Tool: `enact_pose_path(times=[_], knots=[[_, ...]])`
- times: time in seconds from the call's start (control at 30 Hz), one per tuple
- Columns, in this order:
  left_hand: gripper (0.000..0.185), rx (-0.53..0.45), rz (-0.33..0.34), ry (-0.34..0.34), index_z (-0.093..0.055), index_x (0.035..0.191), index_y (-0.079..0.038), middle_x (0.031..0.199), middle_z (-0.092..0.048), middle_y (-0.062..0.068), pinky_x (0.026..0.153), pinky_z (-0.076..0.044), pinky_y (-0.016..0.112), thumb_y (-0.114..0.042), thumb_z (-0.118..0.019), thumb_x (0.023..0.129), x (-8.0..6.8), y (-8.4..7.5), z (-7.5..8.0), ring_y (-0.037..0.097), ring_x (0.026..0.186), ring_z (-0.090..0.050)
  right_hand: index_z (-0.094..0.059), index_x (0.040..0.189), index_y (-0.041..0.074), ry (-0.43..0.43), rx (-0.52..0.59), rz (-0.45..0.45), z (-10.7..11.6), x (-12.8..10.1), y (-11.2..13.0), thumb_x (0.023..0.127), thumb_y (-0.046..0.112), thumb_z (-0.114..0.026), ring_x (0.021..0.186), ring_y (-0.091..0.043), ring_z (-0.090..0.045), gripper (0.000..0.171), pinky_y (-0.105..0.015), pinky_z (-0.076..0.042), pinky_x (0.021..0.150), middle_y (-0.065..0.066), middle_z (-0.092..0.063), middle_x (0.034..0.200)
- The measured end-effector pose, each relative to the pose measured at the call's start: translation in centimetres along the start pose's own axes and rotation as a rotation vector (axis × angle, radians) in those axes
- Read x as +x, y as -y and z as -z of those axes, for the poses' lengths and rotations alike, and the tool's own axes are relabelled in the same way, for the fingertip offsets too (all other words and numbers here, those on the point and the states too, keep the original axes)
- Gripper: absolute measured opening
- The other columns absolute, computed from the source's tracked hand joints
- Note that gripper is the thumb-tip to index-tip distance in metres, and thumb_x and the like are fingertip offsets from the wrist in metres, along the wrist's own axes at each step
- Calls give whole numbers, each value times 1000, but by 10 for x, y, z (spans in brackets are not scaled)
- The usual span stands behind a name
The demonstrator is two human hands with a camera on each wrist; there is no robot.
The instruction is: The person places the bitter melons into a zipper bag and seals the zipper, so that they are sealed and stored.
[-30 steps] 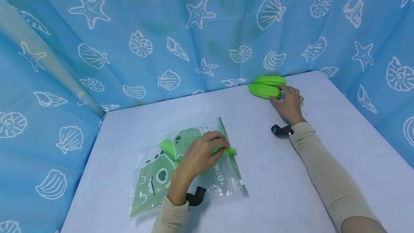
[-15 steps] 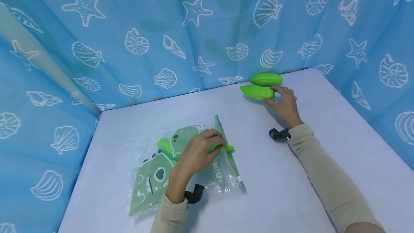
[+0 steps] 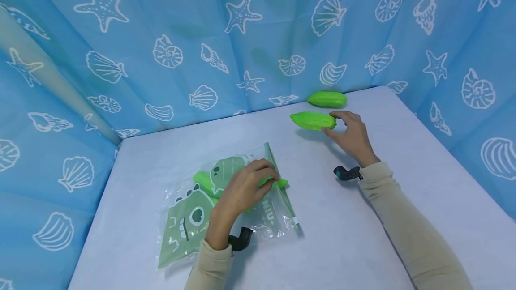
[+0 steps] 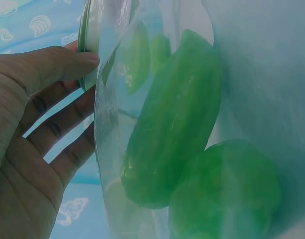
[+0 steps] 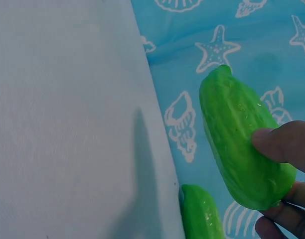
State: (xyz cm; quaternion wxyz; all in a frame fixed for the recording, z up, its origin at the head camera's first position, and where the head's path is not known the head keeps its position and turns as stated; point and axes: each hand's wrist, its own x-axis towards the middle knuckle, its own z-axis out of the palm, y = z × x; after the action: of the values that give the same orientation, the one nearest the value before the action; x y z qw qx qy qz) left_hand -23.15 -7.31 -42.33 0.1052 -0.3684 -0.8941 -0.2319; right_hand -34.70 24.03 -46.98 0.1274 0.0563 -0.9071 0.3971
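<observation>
I see a pale table (image 3: 363, 245) boxed in at the back and both sides by a blue curtain (image 3: 201, 35) printed with white shells and starfish. The curtain hangs in soft folds and meets the table's far edge. One green fruit (image 3: 327, 99) lies alone against the curtain near the far right corner.

Staged recording booth: seashell-print curtain (image 3: 242, 35) backdrop w/ plain white table (image 3: 363, 236).

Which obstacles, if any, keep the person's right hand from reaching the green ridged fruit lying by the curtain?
Probably none: the green ridged fruit lies uncovered just beyond the right hand, but that hand grips another fruit.
</observation>
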Motion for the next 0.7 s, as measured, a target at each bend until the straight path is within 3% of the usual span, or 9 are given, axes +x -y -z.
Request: enact_pose_path(times=[0.43,0.7], knots=[[13,-1,6,10,-69,91,-20,103,-58,-11,76,-47,20,-10,-66,84,-1,0,0,3,95,-52,-56,124,17,87,26,149,3,-9,15,79,45,-68,113,-24,-44,54,-47,-38,90,-1,-52,124],[13,-5,-6,1,-69,91,-19,102,-58,-12,75,-47,19,-10,-66,84,-1,1,-1,3,95,-52,-56,123,19,159,18,161,4,-16,23,78,43,-70,107,-23,-46,52,-45,-39,88,2,-52,122]])
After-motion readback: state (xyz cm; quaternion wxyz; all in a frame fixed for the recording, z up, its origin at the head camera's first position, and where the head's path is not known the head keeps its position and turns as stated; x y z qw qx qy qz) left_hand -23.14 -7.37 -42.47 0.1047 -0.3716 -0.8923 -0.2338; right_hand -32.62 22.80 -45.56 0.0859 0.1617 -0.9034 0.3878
